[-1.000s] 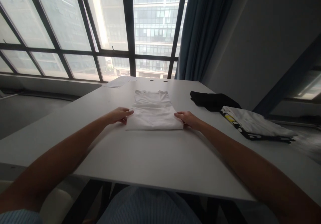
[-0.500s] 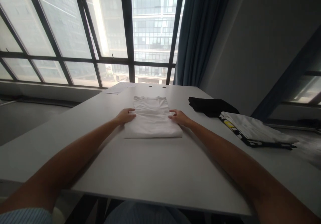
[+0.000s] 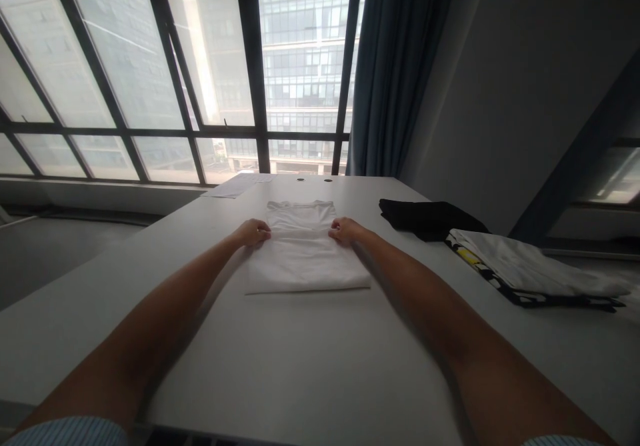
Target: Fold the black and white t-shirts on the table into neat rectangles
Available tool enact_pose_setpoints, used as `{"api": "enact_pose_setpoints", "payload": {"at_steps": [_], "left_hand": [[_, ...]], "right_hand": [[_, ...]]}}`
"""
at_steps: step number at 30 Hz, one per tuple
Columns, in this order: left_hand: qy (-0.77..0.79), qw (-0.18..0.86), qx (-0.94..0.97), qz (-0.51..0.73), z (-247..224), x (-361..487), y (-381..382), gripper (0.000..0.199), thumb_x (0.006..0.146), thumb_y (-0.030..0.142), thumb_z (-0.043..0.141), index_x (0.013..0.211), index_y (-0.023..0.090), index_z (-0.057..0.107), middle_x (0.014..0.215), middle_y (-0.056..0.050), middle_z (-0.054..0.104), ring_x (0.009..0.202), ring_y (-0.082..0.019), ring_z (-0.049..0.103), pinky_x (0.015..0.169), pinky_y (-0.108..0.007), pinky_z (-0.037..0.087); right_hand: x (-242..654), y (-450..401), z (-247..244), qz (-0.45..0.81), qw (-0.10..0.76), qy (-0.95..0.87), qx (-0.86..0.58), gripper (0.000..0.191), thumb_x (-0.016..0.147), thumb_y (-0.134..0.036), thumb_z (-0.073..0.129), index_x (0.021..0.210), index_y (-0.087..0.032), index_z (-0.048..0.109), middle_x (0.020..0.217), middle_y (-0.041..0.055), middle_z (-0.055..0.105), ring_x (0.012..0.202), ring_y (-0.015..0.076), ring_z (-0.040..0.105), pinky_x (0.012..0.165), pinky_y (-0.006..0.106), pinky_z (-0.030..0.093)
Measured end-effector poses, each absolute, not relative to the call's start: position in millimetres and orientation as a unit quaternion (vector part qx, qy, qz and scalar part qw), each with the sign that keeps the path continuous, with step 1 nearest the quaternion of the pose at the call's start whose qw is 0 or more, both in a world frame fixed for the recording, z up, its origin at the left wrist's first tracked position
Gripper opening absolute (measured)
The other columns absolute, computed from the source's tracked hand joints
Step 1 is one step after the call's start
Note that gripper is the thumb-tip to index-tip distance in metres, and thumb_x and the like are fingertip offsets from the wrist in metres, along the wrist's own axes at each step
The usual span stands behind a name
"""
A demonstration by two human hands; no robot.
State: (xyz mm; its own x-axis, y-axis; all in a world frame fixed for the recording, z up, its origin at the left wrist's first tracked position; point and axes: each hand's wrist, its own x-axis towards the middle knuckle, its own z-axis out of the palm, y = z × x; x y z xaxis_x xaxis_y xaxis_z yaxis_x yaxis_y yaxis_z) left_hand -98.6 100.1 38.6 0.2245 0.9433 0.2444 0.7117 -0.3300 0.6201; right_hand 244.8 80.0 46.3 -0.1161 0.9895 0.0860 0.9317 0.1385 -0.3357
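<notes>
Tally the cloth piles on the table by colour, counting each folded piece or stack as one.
All-white pile: 1
All-black pile: 1
Mixed white, black and yellow pile: 1
Total: 3

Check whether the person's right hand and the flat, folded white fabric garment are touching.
Touching. The head view shows the right hand with its fingertips closed on the right side edge of the white garment.

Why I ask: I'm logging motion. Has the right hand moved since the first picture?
Yes: the right hand has moved forward and leftward, nearer the dark spots on the table.
</notes>
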Motion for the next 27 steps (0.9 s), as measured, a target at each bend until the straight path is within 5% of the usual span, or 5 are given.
{"api": "enact_pose_setpoints", "payload": {"at_steps": [6,11,17,22,27], "left_hand": [[0.457,0.281,0.749,0.389,40.6,-112.8,99.8,0.047,0.057,0.058,0.086,0.078,0.018,0.076,0.070,-0.005,0.070,0.069,-0.018,0.063,0.068,-0.031,0.052],[0.423,0.367,0.712,0.423,54.9,-120.8,104.3,0.049,0.055,0.056,0.088,0.080,0.016,0.072,0.066,-0.002,0.066,0.060,-0.013,0.056,0.062,-0.029,0.049],[0.495,0.288,0.711,0.409,43.6,-108.4,109.6,0.042,0.062,0.050,0.081,0.084,0.015,0.075,0.068,-0.003,0.069,0.063,-0.016,0.059,0.066,-0.030,0.051],[0.554,0.201,0.716,0.375,24.0,-97.1,109.4,0.021,0.059,0.035,0.079,0.073,0.019,0.076,0.074,-0.005,0.074,0.075,-0.022,0.067,0.078,-0.033,0.054],[0.563,0.158,0.709,0.395,28.6,-95.8,111.1,0.021,0.070,0.035,0.072,0.084,0.020,0.078,0.084,-0.006,0.077,0.083,-0.023,0.069,0.083,-0.031,0.053]], "right_hand": [[257.6,77.6,55.6,0.255,0.318,-0.727,-0.553,0.022,0.072,-0.037,0.078,0.076,-0.017,0.068,0.074,-0.0007,0.066,0.072,0.0143,0.059,0.068,0.024,0.047],[262.7,76.1,68.4,0.396,0.422,-0.662,-0.477,0.033,0.060,-0.035,0.088,0.076,-0.017,0.065,0.071,0.0000,0.063,0.071,0.0150,0.059,0.066,0.026,0.049],[257.4,86.4,56.0,0.242,0.369,-0.668,-0.600,0.019,0.069,-0.019,0.078,0.086,-0.014,0.072,0.087,0.0054,0.072,0.081,0.0162,0.064,0.078,0.027,0.051],[253.3,85.2,41.8,0.157,0.277,-0.700,-0.639,0.030,0.070,-0.015,0.077,0.100,-0.015,0.076,0.106,0.0082,0.075,0.091,0.0166,0.067,0.088,0.026,0.050],[255.1,82.0,41.7,0.116,0.265,-0.721,-0.629,0.028,0.076,-0.018,0.072,0.103,-0.015,0.078,0.097,0.0062,0.076,0.087,0.0168,0.066,0.086,0.026,0.050]]}}
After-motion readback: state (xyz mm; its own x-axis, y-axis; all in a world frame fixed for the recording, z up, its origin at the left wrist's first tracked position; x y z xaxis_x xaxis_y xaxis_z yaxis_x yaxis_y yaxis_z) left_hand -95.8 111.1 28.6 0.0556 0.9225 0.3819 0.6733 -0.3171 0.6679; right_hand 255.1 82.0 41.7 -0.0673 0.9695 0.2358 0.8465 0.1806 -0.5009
